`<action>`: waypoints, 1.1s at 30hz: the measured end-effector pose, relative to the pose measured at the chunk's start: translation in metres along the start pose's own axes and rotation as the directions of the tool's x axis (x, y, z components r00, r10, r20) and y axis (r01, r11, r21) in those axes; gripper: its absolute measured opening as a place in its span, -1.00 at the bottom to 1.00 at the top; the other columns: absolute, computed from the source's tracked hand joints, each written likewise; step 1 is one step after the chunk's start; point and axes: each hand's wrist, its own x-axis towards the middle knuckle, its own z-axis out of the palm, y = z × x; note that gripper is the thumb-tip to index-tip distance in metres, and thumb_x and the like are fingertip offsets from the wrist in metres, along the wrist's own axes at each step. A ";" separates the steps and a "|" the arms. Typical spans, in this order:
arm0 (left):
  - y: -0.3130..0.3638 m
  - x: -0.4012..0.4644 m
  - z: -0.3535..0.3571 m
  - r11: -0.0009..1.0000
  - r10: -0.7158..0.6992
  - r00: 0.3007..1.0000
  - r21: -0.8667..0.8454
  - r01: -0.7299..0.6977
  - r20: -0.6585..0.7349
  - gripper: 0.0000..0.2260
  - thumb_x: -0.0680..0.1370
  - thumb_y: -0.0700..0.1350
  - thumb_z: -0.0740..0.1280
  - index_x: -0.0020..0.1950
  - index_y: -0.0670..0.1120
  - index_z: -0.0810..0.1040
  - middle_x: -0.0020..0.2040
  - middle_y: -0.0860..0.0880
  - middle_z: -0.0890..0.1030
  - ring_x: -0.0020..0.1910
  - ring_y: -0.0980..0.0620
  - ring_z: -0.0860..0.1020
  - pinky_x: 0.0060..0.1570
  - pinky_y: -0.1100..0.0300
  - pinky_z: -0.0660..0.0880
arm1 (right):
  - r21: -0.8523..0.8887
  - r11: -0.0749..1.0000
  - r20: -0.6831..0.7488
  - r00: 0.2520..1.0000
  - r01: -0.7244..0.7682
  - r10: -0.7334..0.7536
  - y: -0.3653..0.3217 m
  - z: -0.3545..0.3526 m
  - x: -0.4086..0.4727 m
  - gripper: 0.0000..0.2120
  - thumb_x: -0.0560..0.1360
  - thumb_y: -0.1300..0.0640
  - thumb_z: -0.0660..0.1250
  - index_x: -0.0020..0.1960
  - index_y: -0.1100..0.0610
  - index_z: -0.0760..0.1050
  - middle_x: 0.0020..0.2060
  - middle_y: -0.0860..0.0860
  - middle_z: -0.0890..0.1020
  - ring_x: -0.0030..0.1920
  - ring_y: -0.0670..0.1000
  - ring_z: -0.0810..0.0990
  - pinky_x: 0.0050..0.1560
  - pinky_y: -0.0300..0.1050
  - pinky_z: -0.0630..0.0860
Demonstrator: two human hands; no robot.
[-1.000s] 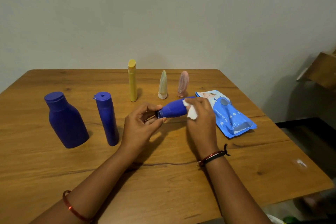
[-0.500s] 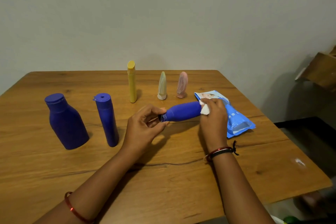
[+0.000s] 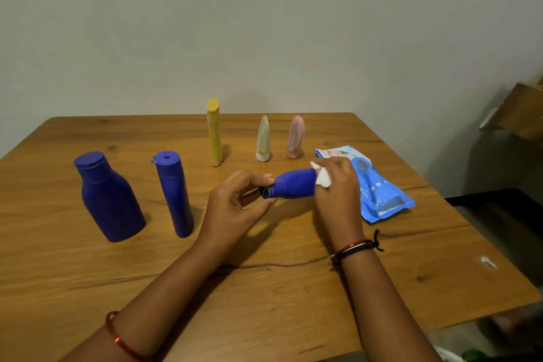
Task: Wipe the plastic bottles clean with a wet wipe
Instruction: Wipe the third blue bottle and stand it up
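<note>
Small blue bottle held lying sideways above the bench between the two hands, so its whole side is open to wiping. Left hand pinches the cap end to steady it; right hand grips the white wet wipe curled round the far end. Against half a second earlier, the right hand covers more of the body. Beyond the right hand lies the blue wipe packet; left of the left hand stand two blue bottles
</note>
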 end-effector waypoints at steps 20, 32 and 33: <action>-0.009 0.004 -0.002 0.830 -0.453 0.887 -0.407 0.381 -0.094 -0.76 0.44 -0.29 0.41 0.05 -0.05 0.57 -0.06 0.11 0.69 -0.06 0.16 0.64 -0.04 0.23 0.58 | 0.701 0.578 0.314 0.908 -0.418 0.276 0.009 -0.021 0.010 -0.73 0.48 0.20 0.36 0.16 0.00 0.53 0.17 0.09 0.59 0.19 -0.04 0.54 0.20 -0.13 0.50; 0.009 0.002 0.006 0.946 -0.245 0.922 -0.283 0.159 -0.300 -0.64 0.47 -0.38 0.38 0.18 -0.06 0.47 0.09 -0.05 0.62 0.08 0.08 0.64 -0.04 0.32 0.55 | 0.487 0.839 -0.043 0.953 -0.243 0.301 0.001 -0.001 -0.001 -0.81 0.41 0.11 0.47 -0.02 -0.04 0.53 -0.03 -0.12 0.57 0.07 -0.11 0.53 -0.02 -0.39 0.41; 0.010 0.003 0.005 0.949 -0.233 0.916 -0.282 0.141 -0.328 -0.58 0.47 -0.37 0.38 0.21 0.00 0.42 0.10 -0.03 0.61 0.07 0.09 0.64 -0.05 0.32 0.55 | 0.578 0.773 0.014 0.950 -0.263 0.313 -0.003 -0.002 -0.002 -0.83 0.42 0.09 0.46 -0.01 -0.02 0.56 0.01 -0.09 0.59 0.09 -0.13 0.53 0.04 -0.35 0.42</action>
